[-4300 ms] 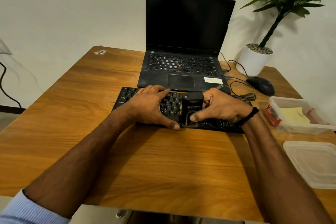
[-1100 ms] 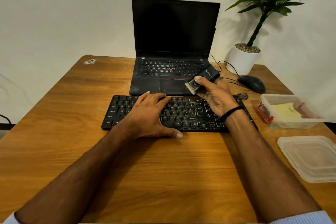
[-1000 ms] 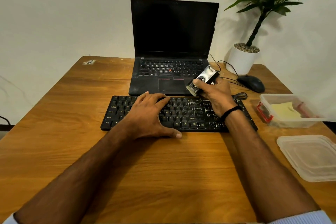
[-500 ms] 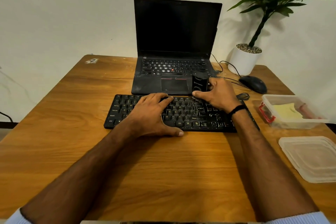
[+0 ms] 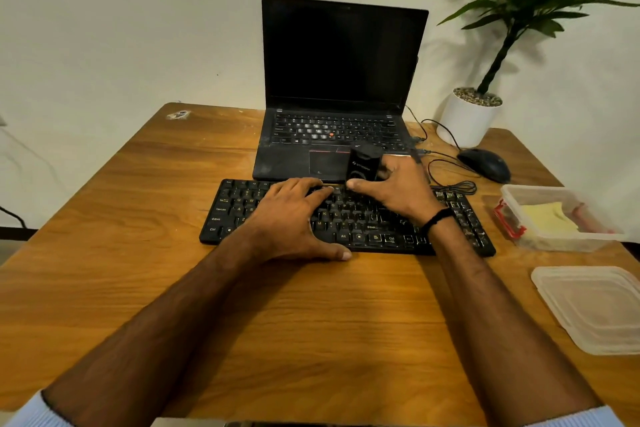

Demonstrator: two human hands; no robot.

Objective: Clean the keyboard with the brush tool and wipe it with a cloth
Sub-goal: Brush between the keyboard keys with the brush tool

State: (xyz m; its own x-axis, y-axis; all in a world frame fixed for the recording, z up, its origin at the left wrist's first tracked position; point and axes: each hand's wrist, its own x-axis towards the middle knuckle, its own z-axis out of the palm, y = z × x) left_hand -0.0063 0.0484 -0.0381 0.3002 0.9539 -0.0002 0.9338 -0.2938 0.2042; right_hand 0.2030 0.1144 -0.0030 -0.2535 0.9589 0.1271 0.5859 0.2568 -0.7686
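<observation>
A pale wall backs the scene, and a wooden desk fills most of the view, its grain bare along the near edge. At the middle of the far edge stands an open laptop with a dark screen; a potted plant sits at the far right corner with a mouse just in front of it. Along the right edge are an open box holding a yellow cloth, and nearer, its lid lying flat on the desk.

The keyboard lies across the middle of the desk, just in front of the laptop. The left hand rests spread and flat on the keyboard's left half, holding nothing, apparently steadying it. The right hand is closed around the black brush, held upright at the keyboard's far edge, over its top row; its bristles are hidden.

Brushing looks to be under way, with how much of the keys has been covered impossible to tell. The wiping seems not yet begun, since the cloth sits in its box, well apart from both hands.
</observation>
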